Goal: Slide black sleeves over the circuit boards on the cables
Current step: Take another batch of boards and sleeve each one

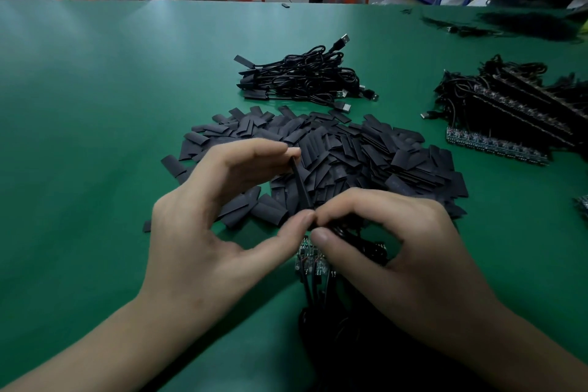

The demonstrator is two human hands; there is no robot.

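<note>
The left hand (pixel 203 232) pinches one flat black tube sleeve (pixel 302 188) end to end between forefinger and thumb. The right hand (pixel 397 239) grips what seems a black cable (pixel 345 230), just above small green circuit boards (pixel 310 259). A flattened sleeve mouth could snag a board corner.

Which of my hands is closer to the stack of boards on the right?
Right. The right hand sits below and to the left of the board stack; the left hand is farther left, past the right one.
</note>
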